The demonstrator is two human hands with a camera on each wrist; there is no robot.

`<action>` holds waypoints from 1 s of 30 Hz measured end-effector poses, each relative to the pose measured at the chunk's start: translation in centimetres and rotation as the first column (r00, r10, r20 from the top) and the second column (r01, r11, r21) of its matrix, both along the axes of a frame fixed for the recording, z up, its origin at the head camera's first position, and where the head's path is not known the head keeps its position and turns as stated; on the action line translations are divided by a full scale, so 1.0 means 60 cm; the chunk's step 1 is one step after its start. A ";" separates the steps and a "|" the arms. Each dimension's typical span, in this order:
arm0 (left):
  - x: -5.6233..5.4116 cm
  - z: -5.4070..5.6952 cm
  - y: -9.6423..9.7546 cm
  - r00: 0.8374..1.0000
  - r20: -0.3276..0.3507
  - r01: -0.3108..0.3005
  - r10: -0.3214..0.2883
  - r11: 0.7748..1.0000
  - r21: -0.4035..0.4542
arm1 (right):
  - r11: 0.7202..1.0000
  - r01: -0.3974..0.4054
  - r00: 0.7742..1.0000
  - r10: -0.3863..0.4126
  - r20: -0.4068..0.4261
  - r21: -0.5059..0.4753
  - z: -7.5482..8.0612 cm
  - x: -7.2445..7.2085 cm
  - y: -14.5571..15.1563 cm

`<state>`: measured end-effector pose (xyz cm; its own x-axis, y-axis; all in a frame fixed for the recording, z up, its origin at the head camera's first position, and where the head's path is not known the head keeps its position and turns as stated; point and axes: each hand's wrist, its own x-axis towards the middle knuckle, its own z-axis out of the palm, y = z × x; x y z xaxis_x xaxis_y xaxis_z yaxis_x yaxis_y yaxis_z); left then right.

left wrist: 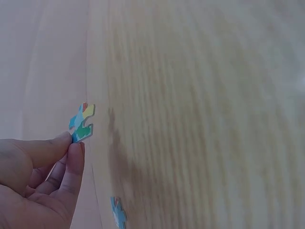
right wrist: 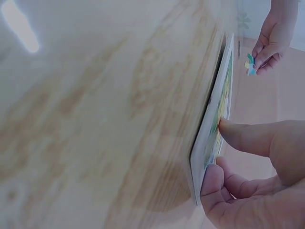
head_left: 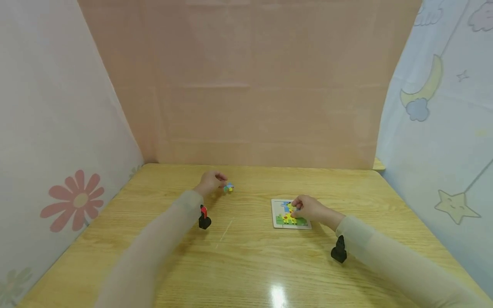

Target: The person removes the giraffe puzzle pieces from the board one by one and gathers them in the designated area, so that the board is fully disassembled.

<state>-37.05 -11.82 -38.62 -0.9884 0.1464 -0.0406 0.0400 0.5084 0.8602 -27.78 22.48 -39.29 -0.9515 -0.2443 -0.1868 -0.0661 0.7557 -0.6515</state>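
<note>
My left hand [head_left: 210, 183] is over the far middle of the table, pinching a small jigsaw piece [left wrist: 82, 125] between thumb and fingertips. The piece is blue, green and yellow. Below that hand, another blue jigsaw piece [left wrist: 118, 213] lies on the table. To the right is a framed jigsaw board [head_left: 274, 214] with a yellow giraffe picture [head_left: 287, 219] on green and blue. My right hand [head_left: 311, 209] rests on its right part. In the right wrist view its thumb [right wrist: 238, 136] and bent fingers touch the puzzle surface, with a gap between them.
The wooden table [head_left: 239, 256] runs back to a pinkish cloth [head_left: 250, 107]. Patterned white cloths hang on both sides. A black wrist mount [head_left: 204, 220] sits on the left sleeve, and another mount [head_left: 339, 250] on the right one.
</note>
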 end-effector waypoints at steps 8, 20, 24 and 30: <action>-0.020 -0.005 -0.005 0.999 -0.016 -0.042 0.041 0.996 -0.084 | 1.000 -0.003 1.000 0.003 0.011 0.004 -0.008 -0.003 -0.001; -0.027 -0.010 0.023 0.995 -0.086 -0.070 0.057 0.986 -0.150 | 1.000 0.013 1.000 -0.013 0.002 0.001 0.001 0.003 0.008; -0.040 -0.020 0.024 0.996 -0.080 -0.053 0.042 0.989 -0.141 | 1.000 0.017 1.000 -0.017 0.002 -0.004 0.001 0.003 0.011; -0.063 -0.043 0.014 0.997 -0.054 -0.055 0.049 0.990 -0.128 | 1.000 0.005 1.000 -0.005 0.018 -0.004 -0.001 0.004 0.011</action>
<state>-40.85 -10.96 -41.19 -0.9958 0.0914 -0.0054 0.0525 0.6181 0.7843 -27.53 23.16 -39.32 -0.9493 -0.2399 -0.2033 -0.0500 0.7534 -0.6557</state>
